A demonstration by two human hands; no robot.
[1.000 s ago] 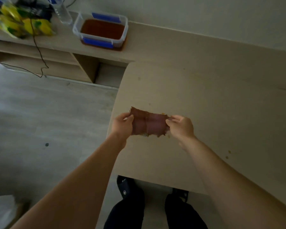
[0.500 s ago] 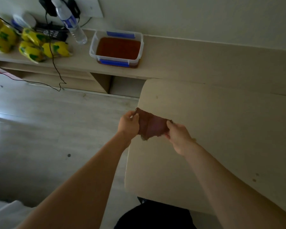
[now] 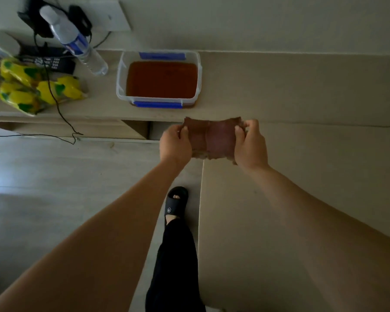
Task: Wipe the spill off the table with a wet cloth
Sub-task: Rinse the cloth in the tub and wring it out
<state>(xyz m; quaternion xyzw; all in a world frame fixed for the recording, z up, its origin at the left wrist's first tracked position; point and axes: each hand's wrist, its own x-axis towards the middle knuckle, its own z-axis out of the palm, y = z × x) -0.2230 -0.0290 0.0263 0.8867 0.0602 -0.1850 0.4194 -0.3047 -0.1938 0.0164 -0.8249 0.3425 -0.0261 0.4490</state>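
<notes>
Cloth (image 3: 214, 137) stretched between left hand (image 3: 175, 143), right hand (image 3: 250, 145); no legible writing.

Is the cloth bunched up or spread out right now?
Spread out: the cloth is stretched flat between left hand and right hand.

Damp-looking brown cloth (image 3: 213, 138), matt beige table (image 3: 302, 176), clear plastic tub (image 3: 159, 78), perhaps laminate floor (image 3: 43, 176).
</notes>
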